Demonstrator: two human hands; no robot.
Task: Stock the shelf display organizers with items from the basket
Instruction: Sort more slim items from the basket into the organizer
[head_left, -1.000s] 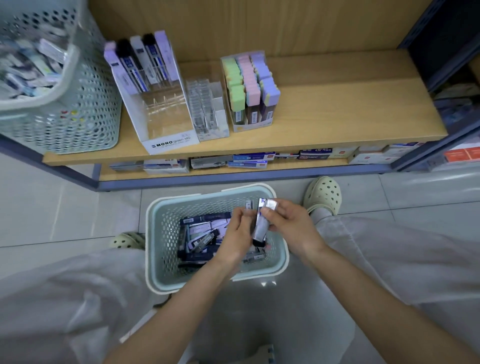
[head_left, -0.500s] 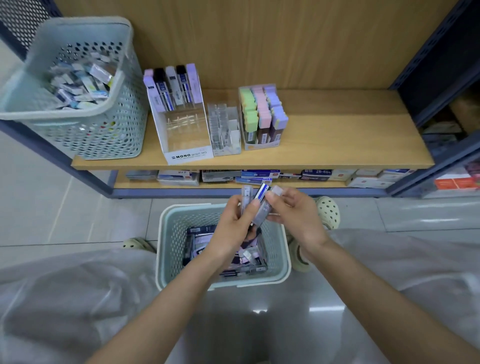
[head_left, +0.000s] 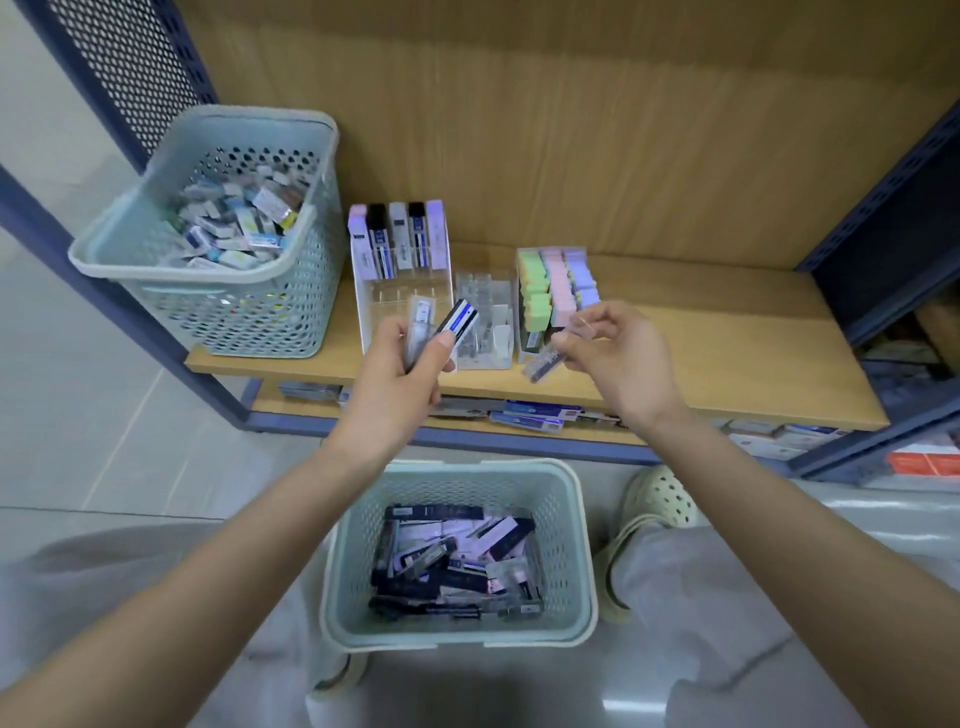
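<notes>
Your left hand (head_left: 400, 379) grips 2 packs (head_left: 460, 319); your right hand (head_left: 618, 358) pinches 1 case (head_left: 543, 361): slot it upright into the clear organizer (head_left: 483, 291).

Soft overhead light, glare on the floor (head_left: 628, 706), wide-angle bending at edges, slight blur.

Curled left hand (head_left: 396, 382), curled right hand (head_left: 615, 358)

Two baskets (head_left: 457, 470), three display organizers (head_left: 363, 291), two hands (head_left: 395, 384), and three slim packs (head_left: 460, 319) held between them.
</notes>
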